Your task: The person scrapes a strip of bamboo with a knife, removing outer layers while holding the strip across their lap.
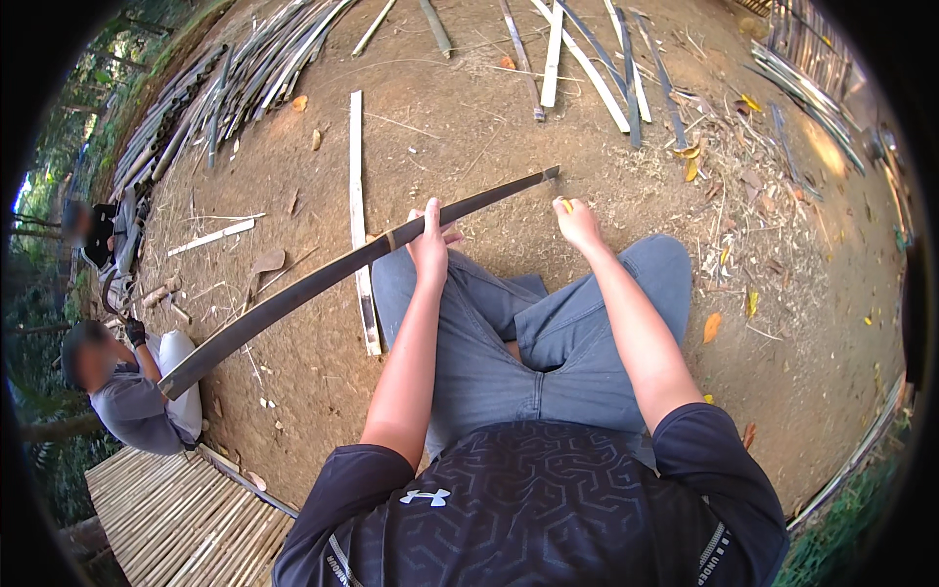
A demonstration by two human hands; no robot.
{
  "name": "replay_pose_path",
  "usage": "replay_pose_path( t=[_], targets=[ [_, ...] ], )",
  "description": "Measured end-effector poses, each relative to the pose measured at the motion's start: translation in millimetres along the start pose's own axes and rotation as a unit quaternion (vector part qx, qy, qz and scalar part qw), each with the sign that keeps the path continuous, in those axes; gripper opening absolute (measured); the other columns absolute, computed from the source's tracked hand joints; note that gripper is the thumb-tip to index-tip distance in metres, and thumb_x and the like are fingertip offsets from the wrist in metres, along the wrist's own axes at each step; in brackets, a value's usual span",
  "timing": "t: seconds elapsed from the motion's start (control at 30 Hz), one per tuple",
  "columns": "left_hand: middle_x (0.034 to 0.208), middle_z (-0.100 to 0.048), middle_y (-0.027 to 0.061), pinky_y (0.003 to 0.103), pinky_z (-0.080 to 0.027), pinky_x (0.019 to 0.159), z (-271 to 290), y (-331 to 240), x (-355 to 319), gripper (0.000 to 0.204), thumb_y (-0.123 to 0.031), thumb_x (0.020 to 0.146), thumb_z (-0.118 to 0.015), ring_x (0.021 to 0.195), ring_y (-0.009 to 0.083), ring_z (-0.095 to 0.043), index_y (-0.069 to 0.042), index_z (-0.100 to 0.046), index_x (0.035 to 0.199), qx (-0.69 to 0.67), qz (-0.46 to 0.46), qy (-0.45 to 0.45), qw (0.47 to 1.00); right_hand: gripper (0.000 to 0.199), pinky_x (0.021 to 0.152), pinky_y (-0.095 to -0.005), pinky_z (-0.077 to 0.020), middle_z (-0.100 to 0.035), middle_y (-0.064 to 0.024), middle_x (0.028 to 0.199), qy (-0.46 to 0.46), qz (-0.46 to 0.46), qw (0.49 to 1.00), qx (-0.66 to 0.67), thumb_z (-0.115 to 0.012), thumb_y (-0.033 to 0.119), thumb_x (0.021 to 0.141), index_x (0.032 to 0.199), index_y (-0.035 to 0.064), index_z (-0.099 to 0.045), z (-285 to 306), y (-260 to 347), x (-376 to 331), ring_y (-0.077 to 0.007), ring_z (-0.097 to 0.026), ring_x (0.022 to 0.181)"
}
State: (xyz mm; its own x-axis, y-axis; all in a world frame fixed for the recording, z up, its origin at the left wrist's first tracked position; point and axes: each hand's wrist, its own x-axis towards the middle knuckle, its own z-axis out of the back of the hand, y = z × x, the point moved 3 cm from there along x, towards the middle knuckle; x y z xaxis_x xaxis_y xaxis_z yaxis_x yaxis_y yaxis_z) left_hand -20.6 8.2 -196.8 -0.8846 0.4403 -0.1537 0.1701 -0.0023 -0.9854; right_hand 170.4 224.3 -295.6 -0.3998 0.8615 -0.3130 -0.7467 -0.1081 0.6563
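Note:
A long, dark bamboo strip (323, 276) slants across in front of me, its near end low at the left and its far end raised toward the right. My left hand (428, 247) is closed around it just right of a pale node ring, above my left knee. Beyond the strip's right tip, apart from it, my right hand (581, 229) is closed in front of my right knee. A bit of yellow shows at its fingers; the rest of that thing is hidden, so its kind is unclear.
A pale bamboo strip (358, 176) lies beside my left knee. Many split strips (249, 73) are heaped at the far left, others (587, 64) lie ahead. Two people sit at the left, one (142, 391) near the held strip's end. Shavings (729, 205) litter the right; a slatted bamboo platform (186, 509) stands lower left.

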Motion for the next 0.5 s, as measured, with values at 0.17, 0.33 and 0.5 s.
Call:
replay_pose_path(
  t=[0.17, 0.33, 0.5],
  targets=[
    [0.087, -0.059, 0.0109, 0.033, -0.061, 0.054, -0.7, 4.3, 3.6, 0.036, -0.035, 0.098, -0.061, 0.083, 0.0238, -0.069, -0.006, -0.045, 0.085, 0.005, -0.01, 0.009, 1.0, 0.028, 0.058, -0.0379, -0.0512, -0.067, -0.0103, 0.079, 0.114, 0.039, 0.976, 0.182, -0.071, 0.03, 0.087, 0.096, 0.0046, -0.062, -6.9, 10.6, -9.0, -0.0216, -0.064, 0.064],
    [0.075, -0.052, 0.0047, 0.03, -0.059, 0.052, 5.0, 8.3, 1.5, 0.038, -0.028, 0.096, -0.066, 0.069, 0.0137, -0.061, -0.005, -0.043, 0.076, 0.007, -0.046, 0.012, 0.999, 0.027, 0.034, -0.0241, -0.0338, -0.052, 0.0015, 0.062, 0.104, -0.147, 0.899, 0.399, -0.078, 0.027, 0.082, 0.093, 0.0079, -0.062, -20.7, 53.6, -11.0, -0.006, -0.045, 0.042],
    [0.082, -0.055, 0.0057, 0.033, -0.061, 0.057, -3.9, 14.0, 3.9, 0.035, -0.025, 0.097, -0.064, 0.082, 0.0182, -0.066, -0.007, -0.043, 0.076, 0.019, -0.052, 0.065, 0.996, 0.057, 0.057, -0.029, -0.0553, -0.054, -0.0099, 0.089, 0.068, -0.268, 0.83, 0.485, -0.086, 0.033, 0.075, 0.112, 0.0079, -0.052, -64.8, 62.2, 21.1, -0.0192, -0.056, 0.064]
  ],
)
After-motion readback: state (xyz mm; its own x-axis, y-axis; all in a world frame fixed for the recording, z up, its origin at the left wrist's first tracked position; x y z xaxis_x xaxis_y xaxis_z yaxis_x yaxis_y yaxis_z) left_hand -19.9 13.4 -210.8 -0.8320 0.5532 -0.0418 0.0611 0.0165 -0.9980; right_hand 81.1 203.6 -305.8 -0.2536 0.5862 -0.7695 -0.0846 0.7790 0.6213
